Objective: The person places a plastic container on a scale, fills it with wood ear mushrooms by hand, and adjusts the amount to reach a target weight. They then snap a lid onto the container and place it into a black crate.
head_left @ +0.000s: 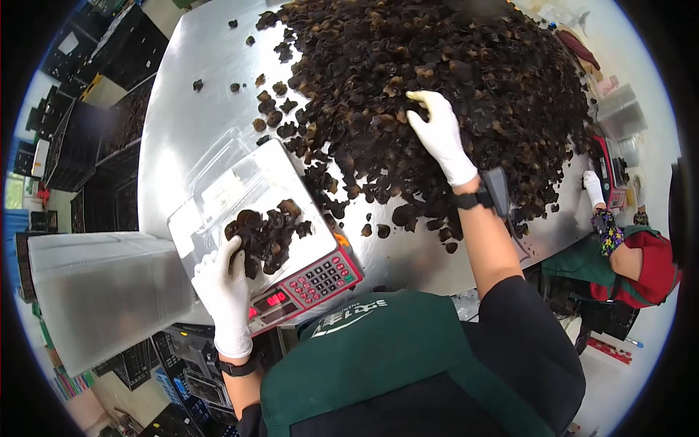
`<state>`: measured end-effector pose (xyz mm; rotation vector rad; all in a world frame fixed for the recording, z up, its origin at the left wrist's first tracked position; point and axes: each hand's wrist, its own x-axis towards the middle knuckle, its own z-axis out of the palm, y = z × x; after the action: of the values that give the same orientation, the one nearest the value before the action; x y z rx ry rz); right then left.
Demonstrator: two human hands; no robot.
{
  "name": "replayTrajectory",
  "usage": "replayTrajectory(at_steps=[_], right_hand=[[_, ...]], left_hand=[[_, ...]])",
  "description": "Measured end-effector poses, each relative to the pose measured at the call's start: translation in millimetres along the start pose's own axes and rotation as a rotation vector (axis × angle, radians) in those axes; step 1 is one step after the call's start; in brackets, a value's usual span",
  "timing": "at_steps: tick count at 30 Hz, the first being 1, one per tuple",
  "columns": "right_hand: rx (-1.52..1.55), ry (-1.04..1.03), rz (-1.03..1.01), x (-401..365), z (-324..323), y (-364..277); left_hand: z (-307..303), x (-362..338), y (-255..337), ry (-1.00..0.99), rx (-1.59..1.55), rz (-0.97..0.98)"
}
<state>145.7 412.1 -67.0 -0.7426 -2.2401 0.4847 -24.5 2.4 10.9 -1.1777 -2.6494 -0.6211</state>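
My left hand [222, 288], in a white glove, is closed at the near left edge of a clear plastic box [237, 191]. Its thumb rests against a clump of dark wood ear mushrooms [271, 237] lying in that box. The box sits on the white plate of a digital scale [309, 247] with a red front and keypad. Over the large heap of wood ear mushrooms [393, 69] hovers my right hand [440, 138], also gloved. Its thumb and forefinger are apart, and nothing shows between them.
Loose mushrooms [273, 105] lie scattered on the steel table [182, 116]. Stacked clear plastic boxes [102, 291] stand left of the scale. Dark crates [124, 124] line the left side. At the right, a co-worker's gloved hand [593, 188] is beside another red scale [610, 171].
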Motion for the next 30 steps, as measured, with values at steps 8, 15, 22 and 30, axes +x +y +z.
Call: replayTrajectory(at_steps=[8, 15, 22, 30], right_hand=[[-0.487, -0.362, -0.221, 115, 53, -25], [-0.457, -0.579, -0.186, 142, 96, 0], [0.635, -0.393, 0.33, 141, 41, -9], [1.587, -0.597, 0.794, 90, -4, -38]], left_hand=[[3, -4, 7, 0.024, -0.069, -0.12], [0, -8, 12, 0.006, -0.131, -0.229], [3, -9, 14, 0.122, -0.018, -0.04], [-4, -8, 10, -0.018, 0.02, 0.086]])
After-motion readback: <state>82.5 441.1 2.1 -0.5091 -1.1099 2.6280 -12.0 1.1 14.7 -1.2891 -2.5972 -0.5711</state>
